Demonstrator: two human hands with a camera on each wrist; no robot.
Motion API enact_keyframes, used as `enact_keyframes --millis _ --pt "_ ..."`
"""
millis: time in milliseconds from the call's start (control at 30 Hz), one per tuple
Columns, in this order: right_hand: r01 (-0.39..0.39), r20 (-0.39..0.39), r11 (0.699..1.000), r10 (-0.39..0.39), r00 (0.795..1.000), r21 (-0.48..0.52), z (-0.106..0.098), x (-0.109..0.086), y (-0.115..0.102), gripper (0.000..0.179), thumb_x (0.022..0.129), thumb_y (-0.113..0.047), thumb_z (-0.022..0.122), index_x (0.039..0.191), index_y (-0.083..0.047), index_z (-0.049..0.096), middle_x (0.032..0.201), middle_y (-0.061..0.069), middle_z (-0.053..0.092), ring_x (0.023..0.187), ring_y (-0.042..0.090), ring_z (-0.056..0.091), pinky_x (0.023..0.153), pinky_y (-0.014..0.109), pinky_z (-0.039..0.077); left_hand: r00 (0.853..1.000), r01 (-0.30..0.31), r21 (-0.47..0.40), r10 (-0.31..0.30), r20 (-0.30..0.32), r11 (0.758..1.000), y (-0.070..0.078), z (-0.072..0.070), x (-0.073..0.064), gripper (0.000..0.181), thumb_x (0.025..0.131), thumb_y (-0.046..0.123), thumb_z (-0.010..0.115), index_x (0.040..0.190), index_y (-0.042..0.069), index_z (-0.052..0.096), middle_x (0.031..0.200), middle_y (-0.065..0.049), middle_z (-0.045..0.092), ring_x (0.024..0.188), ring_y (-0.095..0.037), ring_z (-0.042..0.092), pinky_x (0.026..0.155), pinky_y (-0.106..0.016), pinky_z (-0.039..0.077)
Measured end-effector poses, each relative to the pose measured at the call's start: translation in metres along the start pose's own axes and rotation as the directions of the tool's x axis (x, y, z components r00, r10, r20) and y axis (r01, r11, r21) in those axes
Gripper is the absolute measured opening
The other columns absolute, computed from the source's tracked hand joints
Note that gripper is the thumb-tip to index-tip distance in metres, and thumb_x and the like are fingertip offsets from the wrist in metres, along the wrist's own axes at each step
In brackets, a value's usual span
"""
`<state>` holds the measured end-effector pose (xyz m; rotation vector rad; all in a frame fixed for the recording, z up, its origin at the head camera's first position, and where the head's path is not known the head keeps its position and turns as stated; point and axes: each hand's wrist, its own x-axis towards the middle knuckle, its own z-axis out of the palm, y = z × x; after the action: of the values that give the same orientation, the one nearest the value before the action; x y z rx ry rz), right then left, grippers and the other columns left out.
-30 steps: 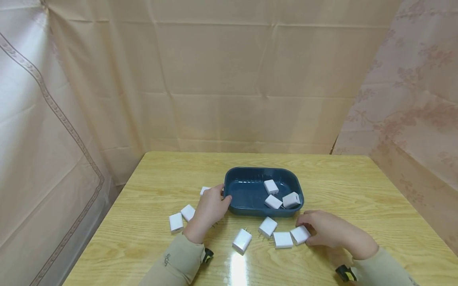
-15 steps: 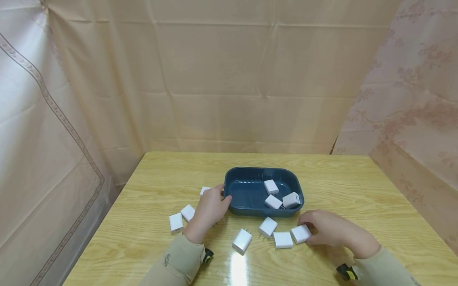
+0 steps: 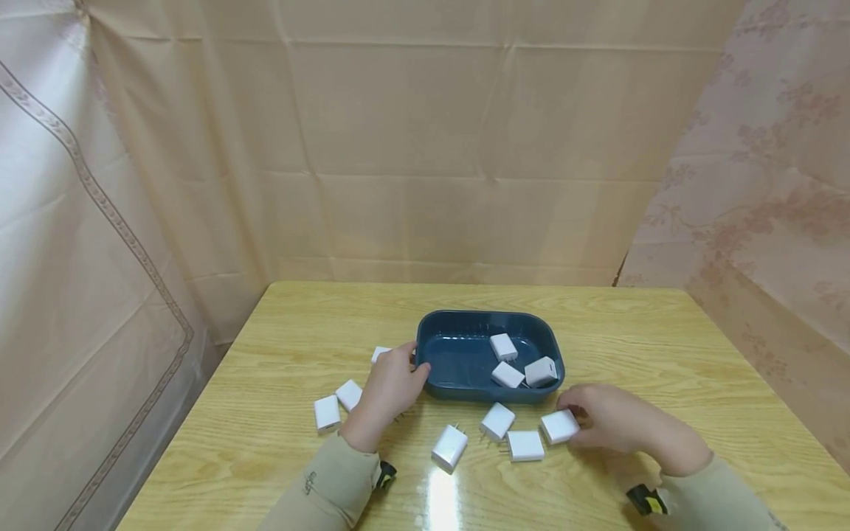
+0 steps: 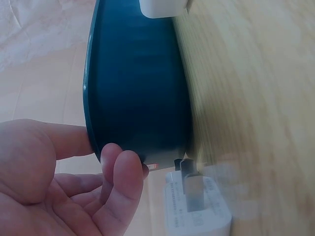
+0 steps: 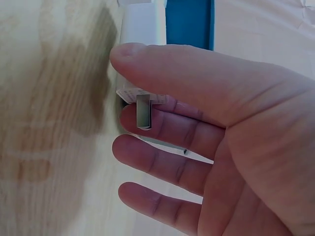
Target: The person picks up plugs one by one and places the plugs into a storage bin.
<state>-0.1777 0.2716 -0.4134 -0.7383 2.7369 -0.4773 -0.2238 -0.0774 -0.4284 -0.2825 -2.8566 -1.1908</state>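
A dark blue rectangular tray [image 3: 454, 360] stands mid-table with several white charger plugs, one of them a charger plug [image 3: 503, 346] near its far side. At the tray's left end, my left hand [image 3: 392, 387] grips the rim, its thumb inside and fingers outside; the left wrist view shows the fingers at the tray's wall [image 4: 138, 88]. In front of the tray's right corner, my right hand [image 3: 617, 420] pinches a white charger plug [image 3: 559, 426] between thumb and fingers. Its metal prongs [image 5: 143, 112] point toward my palm in the right wrist view.
Loose charger plugs lie on the wooden table [image 3: 265, 472]: a plug [image 3: 524, 446] beside the held one, a plug [image 3: 496, 422] before the tray, a plug [image 3: 449, 448] nearer me, and a plug [image 3: 327, 413] among others left of my arm. A beige curtain [image 3: 425, 147] hangs behind.
My right hand has moved slightly back and to the right with the pinched charger plug, which now sits a little apart from the plug beside it. The left hand and tray have stayed still.
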Motion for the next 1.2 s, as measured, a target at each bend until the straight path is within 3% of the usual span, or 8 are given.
enact_keyframes --millis 433,633,800,1200 --pt "-0.050 -0.021 0.998 0.051 0.999 0.026 -0.009 0.001 0.000 0.032 0.080 -0.025 0.088 0.106 -0.017 0.073 0.100 -0.012 0.067 0.088 0.010 0.059 0.084 0.042 0.054 1.000 -0.006 0.008 0.006 0.005 1.000 -0.001 0.000 0.001 0.046 0.099 0.017 0.066 0.137 -0.008 0.058 0.111 -0.020 0.071 0.081 -0.018 0.064 0.062 -0.031 0.052" --pt "-0.005 -0.058 1.000 0.004 0.998 -0.017 -0.015 0.002 0.001 0.031 0.080 -0.023 0.087 0.107 -0.015 0.073 0.101 -0.010 0.068 0.088 0.010 0.060 0.082 0.040 0.055 1.000 -0.012 0.016 0.012 -0.001 1.000 0.001 -0.001 -0.001 0.046 0.098 0.017 0.066 0.136 -0.008 0.058 0.110 -0.019 0.072 0.083 -0.019 0.065 0.064 -0.032 0.052" --pt "-0.024 -0.069 0.999 0.022 0.997 -0.027 -0.019 0.001 0.000 0.033 0.079 -0.020 0.087 0.108 -0.014 0.073 0.101 -0.010 0.067 0.088 0.010 0.059 0.082 0.040 0.055 1.000 -0.021 0.037 0.021 -0.019 0.999 0.002 -0.001 -0.002 0.047 0.098 0.017 0.067 0.136 -0.009 0.059 0.109 -0.019 0.072 0.090 -0.022 0.067 0.070 -0.036 0.054" --pt "-0.064 -0.061 0.998 0.064 0.996 0.004 -0.029 -0.001 -0.006 0.037 0.079 -0.021 0.089 0.111 -0.013 0.073 0.106 -0.006 0.069 0.093 0.014 0.063 0.086 0.044 0.055 1.000 -0.005 0.024 0.005 -0.007 1.000 0.003 -0.001 -0.002 0.047 0.098 0.017 0.066 0.137 -0.009 0.058 0.111 -0.020 0.072 0.087 -0.021 0.066 0.064 -0.033 0.052"
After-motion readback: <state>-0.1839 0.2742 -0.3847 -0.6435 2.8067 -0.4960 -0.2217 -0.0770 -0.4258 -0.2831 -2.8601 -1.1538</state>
